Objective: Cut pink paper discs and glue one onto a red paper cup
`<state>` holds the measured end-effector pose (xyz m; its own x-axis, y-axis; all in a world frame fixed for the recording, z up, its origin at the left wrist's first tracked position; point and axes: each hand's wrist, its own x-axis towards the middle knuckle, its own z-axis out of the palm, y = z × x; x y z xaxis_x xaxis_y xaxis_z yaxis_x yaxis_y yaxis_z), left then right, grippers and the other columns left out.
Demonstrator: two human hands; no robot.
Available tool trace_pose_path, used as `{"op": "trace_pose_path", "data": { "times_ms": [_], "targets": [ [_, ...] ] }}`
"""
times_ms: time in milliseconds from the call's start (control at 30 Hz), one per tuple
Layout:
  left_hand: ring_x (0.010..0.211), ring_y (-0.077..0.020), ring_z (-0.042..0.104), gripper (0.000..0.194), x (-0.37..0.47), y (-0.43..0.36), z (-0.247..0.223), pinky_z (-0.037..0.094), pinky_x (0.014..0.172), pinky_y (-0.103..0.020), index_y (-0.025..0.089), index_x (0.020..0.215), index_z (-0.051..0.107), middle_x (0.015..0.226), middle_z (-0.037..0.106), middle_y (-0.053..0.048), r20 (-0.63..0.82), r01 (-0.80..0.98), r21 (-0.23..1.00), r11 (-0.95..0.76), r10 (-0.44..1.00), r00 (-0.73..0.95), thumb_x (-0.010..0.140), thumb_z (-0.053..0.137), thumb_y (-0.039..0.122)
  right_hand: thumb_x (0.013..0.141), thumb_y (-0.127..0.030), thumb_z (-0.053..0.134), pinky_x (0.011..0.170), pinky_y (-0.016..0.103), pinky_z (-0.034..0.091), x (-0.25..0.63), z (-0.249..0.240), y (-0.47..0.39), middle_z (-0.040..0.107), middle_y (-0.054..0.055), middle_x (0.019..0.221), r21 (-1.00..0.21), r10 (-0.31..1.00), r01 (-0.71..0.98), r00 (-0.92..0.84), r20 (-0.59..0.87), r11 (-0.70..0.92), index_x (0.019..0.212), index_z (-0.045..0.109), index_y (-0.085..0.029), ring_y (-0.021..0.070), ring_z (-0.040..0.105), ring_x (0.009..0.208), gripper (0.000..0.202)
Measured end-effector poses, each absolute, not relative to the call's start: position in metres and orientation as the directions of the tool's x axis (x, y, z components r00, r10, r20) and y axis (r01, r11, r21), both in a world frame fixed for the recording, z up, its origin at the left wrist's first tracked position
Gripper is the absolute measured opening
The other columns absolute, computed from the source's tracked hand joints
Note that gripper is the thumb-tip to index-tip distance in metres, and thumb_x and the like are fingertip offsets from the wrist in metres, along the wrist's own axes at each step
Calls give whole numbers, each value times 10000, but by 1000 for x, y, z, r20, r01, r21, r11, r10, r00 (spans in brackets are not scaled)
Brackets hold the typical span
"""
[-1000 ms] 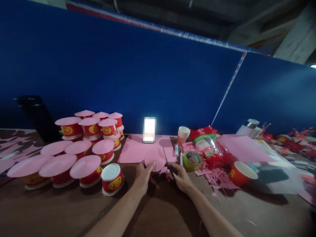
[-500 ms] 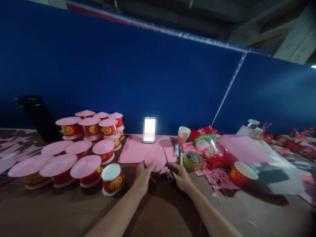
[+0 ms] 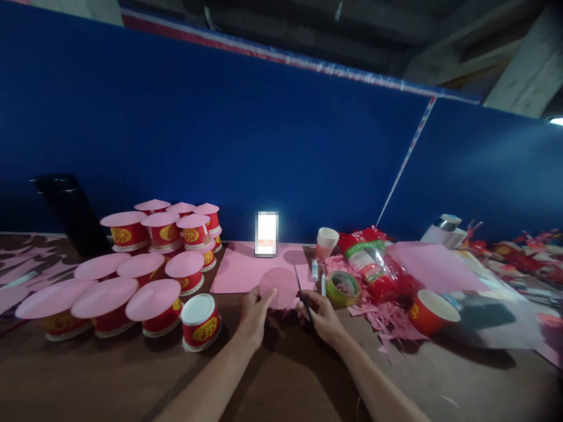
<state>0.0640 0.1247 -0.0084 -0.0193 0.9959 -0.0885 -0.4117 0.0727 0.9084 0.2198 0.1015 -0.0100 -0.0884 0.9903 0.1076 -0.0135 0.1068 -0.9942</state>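
Observation:
Between thumb and fingers my left hand point(image 3: 258, 316) grips a round pink paper disc point(image 3: 278, 287) by its left edge. My right hand point(image 3: 320, 315) is closed round the handles of dark scissors point(image 3: 301, 287), whose blades point up and away, just right of the disc. Small pink scraps show under the disc's lower right edge. Behind it lies a stack of pink paper point(image 3: 233, 272). Left of my hands, a red paper cup point(image 3: 201, 331) stands upside down, its white base up and a gold emblem on its side.
Several red cups with pink paper tops point(image 3: 153, 300) stand in rows at left, before a black bottle point(image 3: 68, 214). A lit phone point(image 3: 266, 234) leans at the wall. To the right are a tape roll point(image 3: 354, 290), pink shreds point(image 3: 396, 325), a red plastic packet point(image 3: 369, 258) and an orange cup point(image 3: 433, 312).
Very little differs. The whole view has shifted slightly, with things a few pixels lower. Both hands keep their hold on the disc and the scissors.

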Motion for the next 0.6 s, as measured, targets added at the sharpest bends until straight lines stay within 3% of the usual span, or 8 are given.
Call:
{"op": "trace_pose_path", "data": {
  "times_ms": [100,233,400,600],
  "targets": [
    [428,-51,481,344,64,124,-7,352,390,-140,107,817,627,589,607,1,-106,-384,918,95,994,-7,614,698,377,674,-369,662,426,196,382,220,-10,102,526,-40,577,-994,989,-16,-95,110,109,911,536,-150,75,467,456,346],
    [508,-76,540,333,64,122,-2,395,412,-140,130,825,611,654,616,-3,-140,-420,898,131,990,11,613,700,371,694,-352,647,435,193,383,221,-10,102,512,-54,590,-991,986,-20,-92,136,135,923,463,-186,85,478,479,338],
    [599,-98,590,299,65,124,-2,488,526,-185,141,833,590,731,628,-9,-168,-510,847,149,986,9,604,719,283,666,-294,663,406,177,336,221,-10,105,458,-82,555,-984,984,-17,-36,176,176,710,332,-222,73,431,443,341],
    [575,-94,599,278,66,127,-6,492,536,-190,138,810,570,722,639,-19,-161,-518,847,119,986,-36,590,729,198,676,-297,623,423,194,315,225,-11,107,436,-53,504,-955,976,203,-29,215,216,546,322,-206,83,387,465,341]
  ]
}}
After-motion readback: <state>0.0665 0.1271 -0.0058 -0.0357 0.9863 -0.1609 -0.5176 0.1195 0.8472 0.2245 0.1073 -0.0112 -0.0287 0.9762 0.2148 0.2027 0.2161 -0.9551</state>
